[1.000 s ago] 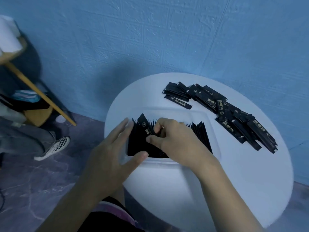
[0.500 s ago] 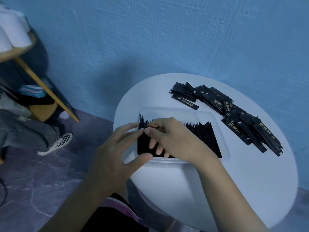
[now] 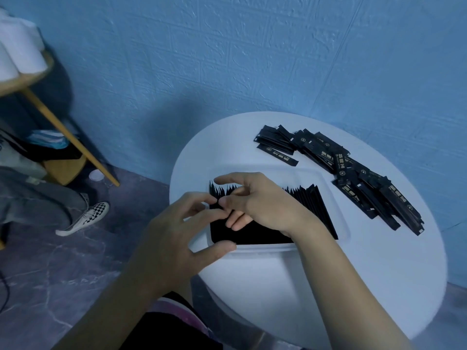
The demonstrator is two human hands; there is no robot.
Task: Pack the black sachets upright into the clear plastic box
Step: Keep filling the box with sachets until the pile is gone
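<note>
A clear plastic box [image 3: 267, 248] sits on the round white table [image 3: 316, 294]. Black sachets [image 3: 312, 207] stand upright in a row inside it. My left hand [image 3: 171, 236] holds the box's left end, thumb on the near rim and curled fingers over the leftmost sachets. My right hand [image 3: 262, 200] reaches across the row from the right. Its index finger lies over the sachet tops, and its thumb and other fingers pinch sachets near the left end. A loose pile of black sachets [image 3: 353, 173] lies flat on the table beyond and to the right of the box.
The blue wall stands close behind the table. At the left is a wooden shelf with a slanted leg [image 3: 70, 140] and white rolls [image 3: 17, 54] on top. Another person's checkered shoe [image 3: 86, 218] rests on the grey floor beside it.
The left fingers have curled in from straight to bent over the box's left end. The right hand has pushed down among the sachets, and the tilted sachet it held now stands in the row.
</note>
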